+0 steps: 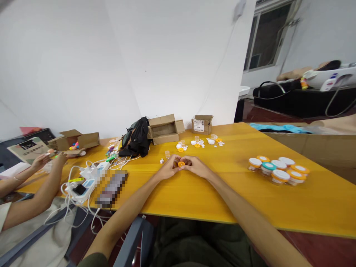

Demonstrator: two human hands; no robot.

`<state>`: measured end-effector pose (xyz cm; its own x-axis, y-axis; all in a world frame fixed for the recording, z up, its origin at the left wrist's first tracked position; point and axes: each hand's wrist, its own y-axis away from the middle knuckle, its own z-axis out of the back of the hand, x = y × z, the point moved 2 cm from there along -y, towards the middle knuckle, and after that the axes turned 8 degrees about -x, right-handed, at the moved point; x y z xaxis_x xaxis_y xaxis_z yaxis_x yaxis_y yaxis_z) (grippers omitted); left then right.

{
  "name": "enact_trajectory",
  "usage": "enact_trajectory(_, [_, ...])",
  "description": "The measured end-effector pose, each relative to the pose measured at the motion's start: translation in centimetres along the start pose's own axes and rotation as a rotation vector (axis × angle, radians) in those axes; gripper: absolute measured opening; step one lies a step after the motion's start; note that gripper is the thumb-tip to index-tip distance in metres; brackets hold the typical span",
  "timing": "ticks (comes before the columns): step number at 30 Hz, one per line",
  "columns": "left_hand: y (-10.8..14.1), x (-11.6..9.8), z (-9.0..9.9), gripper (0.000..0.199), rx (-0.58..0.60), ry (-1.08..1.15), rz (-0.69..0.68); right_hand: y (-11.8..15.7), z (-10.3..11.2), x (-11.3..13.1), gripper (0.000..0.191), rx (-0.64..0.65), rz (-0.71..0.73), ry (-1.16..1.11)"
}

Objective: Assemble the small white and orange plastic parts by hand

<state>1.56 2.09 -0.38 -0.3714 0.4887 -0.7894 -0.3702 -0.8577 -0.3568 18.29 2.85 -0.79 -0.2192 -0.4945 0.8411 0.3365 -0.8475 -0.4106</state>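
Note:
Both hands meet over the middle of the yellow table [194, 200]. My left hand [168, 168] and my right hand [197, 166] close around a small round orange piece [181, 164], its face turned toward me. Fingers of both hands touch its sides, and part of whatever is behind it is hidden. Just beyond my hands lie small white and orange parts [180, 150] and a clear cup [167, 154]. A small white piece [161, 161] rests left of my left hand.
Several lidded jars [280, 175] stand at the right. Cardboard boxes [164, 129] and a black bag [136, 139] line the wall. Left are a power strip [96, 174] with cables, a blurred-out dark object [112, 188] and another person's hands [41, 161].

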Motion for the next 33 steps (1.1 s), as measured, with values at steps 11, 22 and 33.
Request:
enact_trajectory(11, [0.0,-0.2,0.0,0.035,0.0,-0.03,0.002,0.0,0.1,0.0,0.018,-0.018,0.012,-0.003])
enact_trajectory(22, [-0.1,0.0,-0.1,0.032,0.007,-0.033,0.032,-0.3,1.1,-1.7,0.036,-0.37,-0.051,-0.029])
enact_trajectory(33, [-0.3,0.0,-0.1,0.025,0.021,-0.127,-0.01,-0.5,2.1,-2.0,0.029,-0.447,-0.127,-0.175])
